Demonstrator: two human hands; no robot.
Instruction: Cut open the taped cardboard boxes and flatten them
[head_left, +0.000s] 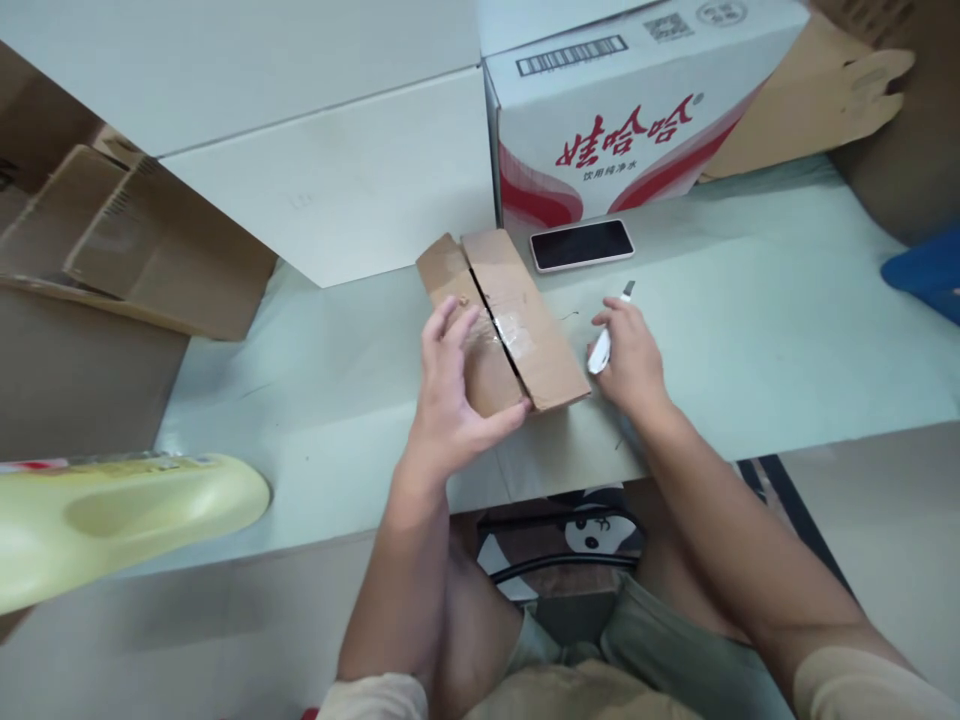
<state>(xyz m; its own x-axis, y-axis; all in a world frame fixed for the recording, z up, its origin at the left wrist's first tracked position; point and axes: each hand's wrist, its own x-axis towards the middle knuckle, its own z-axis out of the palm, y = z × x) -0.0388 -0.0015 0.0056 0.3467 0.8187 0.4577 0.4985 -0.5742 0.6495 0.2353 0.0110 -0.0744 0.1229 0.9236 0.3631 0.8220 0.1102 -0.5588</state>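
A small brown cardboard box [541, 335] lies on the pale green table, its two top flaps parted by a narrow gap, with clear tape across the middle. My left hand [450, 400] steadies the box from its left and near side, thumb at the near edge and fingers spread along the left flap. To the right of the box, my right hand [631, 360] is closed around a white utility knife [600, 352]. The knife's blade sticks out beyond the fingers, pointing away from me, and does not touch the box.
A phone [582, 245] lies behind the box, before a white and red water carton [637, 140]. Large white boxes [360, 180] stand at the back left. Brown cartons [142, 230] and a yellow bottle [150, 515] are at left. Something blue [926, 275] sits at the right edge.
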